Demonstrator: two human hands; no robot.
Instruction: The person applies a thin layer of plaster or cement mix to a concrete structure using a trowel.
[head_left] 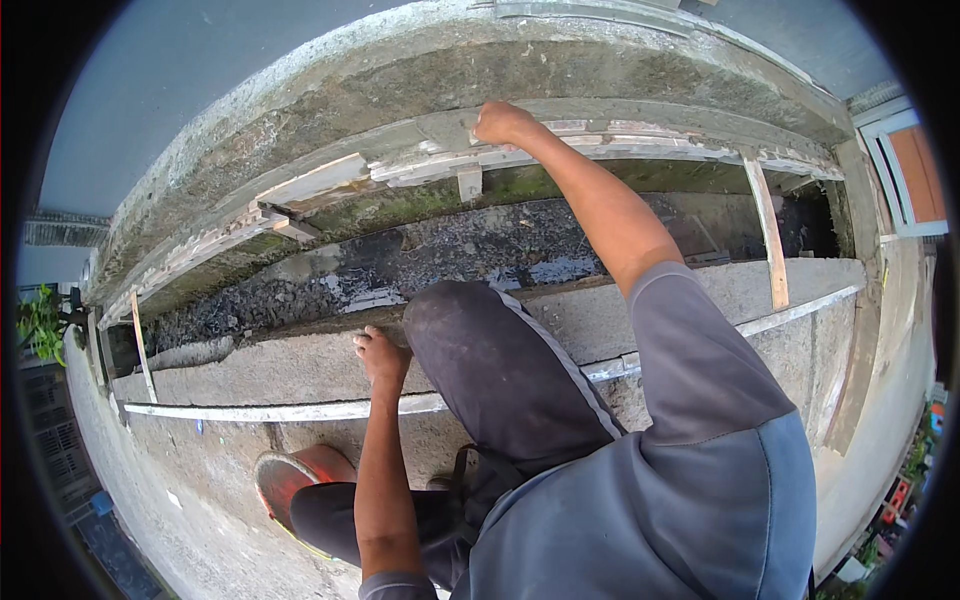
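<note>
My right arm stretches across an open drainage channel (pixel 450 245). The right hand (pixel 505 126) is closed at the grey mortar strip (pixel 430 132) along the far side. What it grips, if anything, is hidden under the fingers. Just below that hand runs a line of mortar-smeared boards (pixel 430 170) along the channel wall. My left hand (pixel 382 357) rests beside my bent knee on the near concrete ledge (pixel 290 365), its fingers slightly apart and holding nothing.
A pale straight batten (pixel 280 412) lies along the near ledge. Wooden strips cross the channel at the right (pixel 768 235) and left (pixel 143 345). Dark wet muck covers the channel bottom. By my left leg stands a red bucket (pixel 300 470). Behind the channel rises a wall (pixel 230 80).
</note>
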